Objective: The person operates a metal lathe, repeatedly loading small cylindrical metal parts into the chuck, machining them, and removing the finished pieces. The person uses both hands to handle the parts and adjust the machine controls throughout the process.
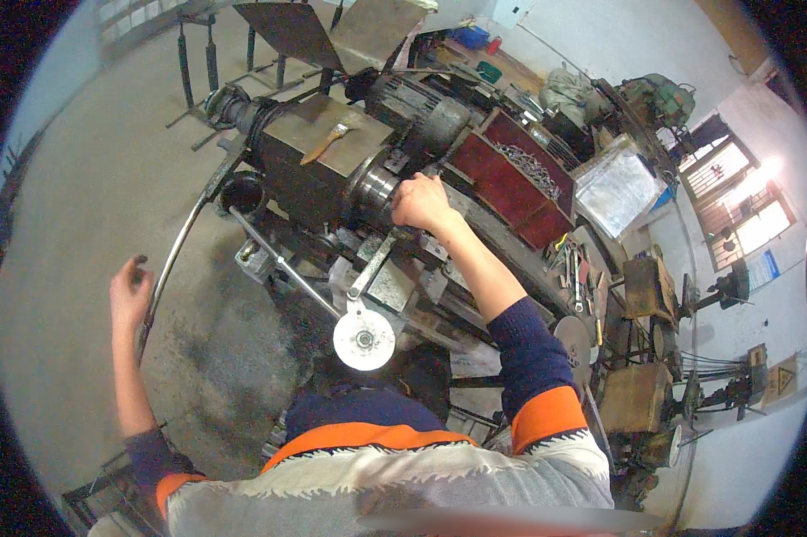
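My right hand (pixel 421 202) is closed at the front end of the machine's shiny round spindle collar (pixel 377 190). Its fingers hide whatever they grip there. Off to the left, my left hand (pixel 131 294) is raised with its fingers loosely curled and apart, beside a long curved metal bar (pixel 183 240). Dark marks show at its fingertips, and I see nothing held in it. Behind the collar, a brush with a wooden handle (pixel 325 143) lies on top of the machine's headstock (pixel 305 170).
A white round disc on a lever (pixel 364 340) stands close in front of me. Right of my right arm are a red tray (pixel 511 183) with metal pieces, a silvery sheet-covered block (pixel 620 188) and several wrenches (pixel 577 277). A metal rod (pixel 283 264) slants below the headstock.
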Demonstrator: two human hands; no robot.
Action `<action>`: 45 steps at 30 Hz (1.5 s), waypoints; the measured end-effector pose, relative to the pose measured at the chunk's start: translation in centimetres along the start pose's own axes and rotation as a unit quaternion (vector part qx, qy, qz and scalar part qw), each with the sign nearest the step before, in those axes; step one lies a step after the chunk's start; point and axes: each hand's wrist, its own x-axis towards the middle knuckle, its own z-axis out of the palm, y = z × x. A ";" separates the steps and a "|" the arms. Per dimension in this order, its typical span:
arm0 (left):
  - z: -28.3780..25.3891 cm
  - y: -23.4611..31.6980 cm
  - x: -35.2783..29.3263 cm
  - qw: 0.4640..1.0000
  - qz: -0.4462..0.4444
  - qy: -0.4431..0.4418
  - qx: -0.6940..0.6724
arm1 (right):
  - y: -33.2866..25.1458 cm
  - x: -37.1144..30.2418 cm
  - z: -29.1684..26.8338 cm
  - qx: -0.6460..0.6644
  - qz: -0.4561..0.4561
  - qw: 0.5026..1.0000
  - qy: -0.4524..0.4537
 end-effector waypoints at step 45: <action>1.7 -7.1 16.8 0.893 0.070 -0.045 0.441 | 0.6 0.8 0.3 0.003 0.009 1.000 -0.006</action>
